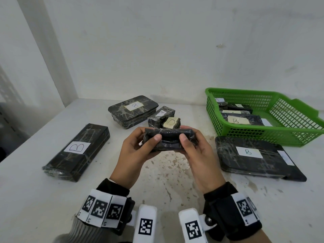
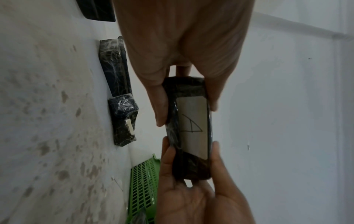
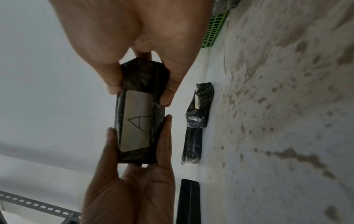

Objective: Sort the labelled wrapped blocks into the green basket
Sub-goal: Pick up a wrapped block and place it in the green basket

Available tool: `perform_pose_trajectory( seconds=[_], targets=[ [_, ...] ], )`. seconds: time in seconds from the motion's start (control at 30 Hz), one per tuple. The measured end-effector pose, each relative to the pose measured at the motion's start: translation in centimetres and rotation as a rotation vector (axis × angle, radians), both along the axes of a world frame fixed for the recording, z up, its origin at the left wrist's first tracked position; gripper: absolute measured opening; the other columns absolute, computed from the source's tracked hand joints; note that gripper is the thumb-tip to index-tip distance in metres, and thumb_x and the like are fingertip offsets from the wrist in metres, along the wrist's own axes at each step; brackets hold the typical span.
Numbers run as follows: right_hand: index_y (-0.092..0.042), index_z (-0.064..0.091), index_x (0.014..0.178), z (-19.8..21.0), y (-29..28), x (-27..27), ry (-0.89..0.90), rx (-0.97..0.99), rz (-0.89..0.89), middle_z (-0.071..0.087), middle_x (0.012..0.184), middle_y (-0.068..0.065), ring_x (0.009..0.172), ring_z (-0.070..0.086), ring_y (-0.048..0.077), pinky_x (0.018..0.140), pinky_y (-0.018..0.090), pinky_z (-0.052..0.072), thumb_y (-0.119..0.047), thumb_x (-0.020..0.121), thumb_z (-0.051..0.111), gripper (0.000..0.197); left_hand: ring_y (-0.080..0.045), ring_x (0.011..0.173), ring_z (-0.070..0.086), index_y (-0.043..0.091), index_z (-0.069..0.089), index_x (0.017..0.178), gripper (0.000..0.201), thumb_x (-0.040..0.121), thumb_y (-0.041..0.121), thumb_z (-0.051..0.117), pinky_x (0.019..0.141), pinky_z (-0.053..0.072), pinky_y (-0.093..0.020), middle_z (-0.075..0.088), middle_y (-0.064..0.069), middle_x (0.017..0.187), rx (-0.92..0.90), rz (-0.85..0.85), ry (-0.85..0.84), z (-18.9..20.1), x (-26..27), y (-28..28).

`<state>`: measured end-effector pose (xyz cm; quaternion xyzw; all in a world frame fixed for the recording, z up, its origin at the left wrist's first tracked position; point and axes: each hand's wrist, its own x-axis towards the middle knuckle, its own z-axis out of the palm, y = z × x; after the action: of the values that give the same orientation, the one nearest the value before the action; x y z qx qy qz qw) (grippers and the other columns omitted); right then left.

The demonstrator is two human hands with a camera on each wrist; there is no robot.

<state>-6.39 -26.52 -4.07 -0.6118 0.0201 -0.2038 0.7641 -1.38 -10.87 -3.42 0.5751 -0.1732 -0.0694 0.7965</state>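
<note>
Both hands hold one small black wrapped block (image 1: 169, 140) above the middle of the table, one hand at each end. My left hand (image 1: 149, 135) grips its left end and my right hand (image 1: 188, 135) its right end, thumbs on the near side. The wrist views show its white label (image 2: 192, 128) marked A, facing away from me. The green basket (image 1: 254, 135) stands at the back right, apart from the hands, with several labelled blocks (image 1: 242, 120) lying in it.
A long block marked B (image 1: 77, 151) lies at the left. A boxy block marked B (image 1: 133, 111) and two small blocks (image 1: 161, 115) sit just behind the hands. A flat block marked B (image 1: 249, 158) lies in front of the basket. White walls close the back and left.
</note>
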Motion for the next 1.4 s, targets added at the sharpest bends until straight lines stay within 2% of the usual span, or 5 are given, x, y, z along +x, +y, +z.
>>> perform_pose_trajectory(
  seconds=[0.2, 0.43, 0.7, 0.97, 1.4],
  targets=[
    [-0.017, 0.066, 0.116, -0.3, -0.4, 0.1, -0.02, -0.105, -0.015, 0.069, 0.118, 0.008, 0.114, 0.064, 0.022, 0.099, 0.038, 0.051, -0.034, 0.083, 0.066, 0.037, -0.019, 0.093, 0.068, 0.012, 0.066, 0.096, 0.023, 0.084, 0.033, 0.067, 0.082, 0.058, -0.034, 0.07, -0.007, 0.097, 0.023, 0.011, -0.027, 0.0, 0.0, -0.1],
    [-0.019, 0.07, 0.107, 0.2, -0.2, -0.1, -0.023, -0.035, 0.009, 0.072, 0.108, 0.011, 0.106, 0.068, 0.025, 0.089, 0.036, 0.056, -0.079, 0.066, 0.062, 0.073, -0.017, 0.094, 0.07, 0.015, 0.067, 0.097, 0.022, 0.085, 0.034, 0.07, 0.081, 0.058, -0.033, 0.071, -0.007, 0.106, 0.052, -0.001, -0.075, 0.2, 0.0, 0.4],
    [-0.022, 0.072, 0.103, 0.9, -1.0, -0.4, -0.106, -0.015, -0.023, 0.07, 0.112, 0.011, 0.111, 0.064, 0.03, 0.099, 0.046, 0.05, -0.062, 0.073, 0.071, 0.05, -0.023, 0.111, 0.066, 0.016, 0.053, 0.13, 0.064, 0.081, 0.057, 0.056, 0.09, 0.057, -0.041, 0.065, -0.01, 0.122, 0.054, -0.091, 0.119, 0.3, -0.1, 0.0],
    [-0.021, 0.049, 0.137, 1.3, -1.4, -0.4, 0.029, 0.105, 0.097, 0.07, 0.118, -0.003, 0.113, 0.065, 0.014, 0.093, 0.034, 0.054, -0.043, 0.082, 0.059, 0.06, -0.018, 0.102, 0.068, 0.015, 0.055, 0.13, 0.045, 0.086, 0.019, 0.067, 0.072, 0.058, -0.03, 0.07, 0.0, 0.114, -0.077, -0.074, 0.095, 0.3, 0.3, 0.3],
    [-0.014, 0.059, 0.123, 0.9, -0.9, -0.4, 0.087, 0.095, 0.156, 0.071, 0.113, 0.005, 0.103, 0.069, 0.018, 0.075, 0.033, 0.059, -0.018, 0.095, 0.06, 0.028, -0.025, 0.096, 0.07, 0.01, 0.067, 0.113, 0.021, 0.097, 0.011, 0.052, 0.075, 0.06, -0.041, 0.072, -0.014, 0.109, 0.025, 0.063, 0.011, -0.2, 0.5, 0.2]
  ],
)
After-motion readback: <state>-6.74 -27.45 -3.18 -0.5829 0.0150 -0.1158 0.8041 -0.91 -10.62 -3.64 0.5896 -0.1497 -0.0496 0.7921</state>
